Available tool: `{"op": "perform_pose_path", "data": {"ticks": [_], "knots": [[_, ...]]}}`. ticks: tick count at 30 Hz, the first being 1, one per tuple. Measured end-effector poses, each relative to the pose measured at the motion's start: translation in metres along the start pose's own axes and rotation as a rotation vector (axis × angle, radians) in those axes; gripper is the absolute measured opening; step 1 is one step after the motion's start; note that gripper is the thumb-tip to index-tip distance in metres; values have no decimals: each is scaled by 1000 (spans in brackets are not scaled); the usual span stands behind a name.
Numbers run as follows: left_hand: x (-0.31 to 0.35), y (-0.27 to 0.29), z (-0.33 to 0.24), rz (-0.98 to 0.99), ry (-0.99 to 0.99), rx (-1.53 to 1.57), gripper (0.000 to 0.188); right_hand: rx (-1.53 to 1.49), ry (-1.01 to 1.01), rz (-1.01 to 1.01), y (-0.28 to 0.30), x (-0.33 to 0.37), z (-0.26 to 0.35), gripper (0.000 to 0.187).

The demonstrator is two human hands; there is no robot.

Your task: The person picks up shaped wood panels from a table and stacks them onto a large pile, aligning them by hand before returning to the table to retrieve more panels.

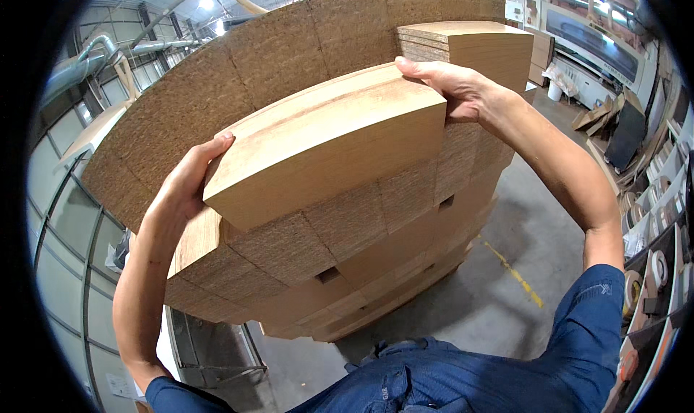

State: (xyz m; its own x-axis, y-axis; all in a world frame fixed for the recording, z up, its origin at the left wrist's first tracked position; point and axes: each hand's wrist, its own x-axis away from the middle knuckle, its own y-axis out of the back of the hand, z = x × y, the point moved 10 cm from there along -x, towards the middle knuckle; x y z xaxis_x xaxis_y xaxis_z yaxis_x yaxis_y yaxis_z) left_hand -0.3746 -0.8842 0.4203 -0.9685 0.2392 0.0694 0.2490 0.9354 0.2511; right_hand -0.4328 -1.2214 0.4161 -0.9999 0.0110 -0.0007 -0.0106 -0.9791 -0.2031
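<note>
Both my hands grip a block of light wood-grain boards (329,142) by its two ends, above the near part of a large pile of chipboard pieces (282,250). My left hand (189,173) is closed round the left end, thumb on top. At the right end my right hand (454,88) is closed too, its thumb lying along the top far corner; the fingers of both hands are mostly hidden. Thin lines along the top hint at several boards together. Whether the block touches the pile underneath, I cannot tell.
Behind the block rises a row of chipboard pieces (289,48). On the right of the pile sits another stack of wood-grain boards (473,41). Rolls of edging (658,268) fill a rack at far right, with a large machine (593,44) beyond. A metal frame (83,268) stands left.
</note>
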Motion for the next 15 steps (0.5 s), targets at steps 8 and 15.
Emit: {"op": "perform_pose_path", "data": {"ticks": [8, 15], "knots": [[1, 24, 18, -9, 27, -37, 86, 56, 320, -96, 21, 37, 4, 70], [72, 3, 23, -237, -766, -173, 113, 1351, 1383, -704, -63, 117, -29, 81]]}}
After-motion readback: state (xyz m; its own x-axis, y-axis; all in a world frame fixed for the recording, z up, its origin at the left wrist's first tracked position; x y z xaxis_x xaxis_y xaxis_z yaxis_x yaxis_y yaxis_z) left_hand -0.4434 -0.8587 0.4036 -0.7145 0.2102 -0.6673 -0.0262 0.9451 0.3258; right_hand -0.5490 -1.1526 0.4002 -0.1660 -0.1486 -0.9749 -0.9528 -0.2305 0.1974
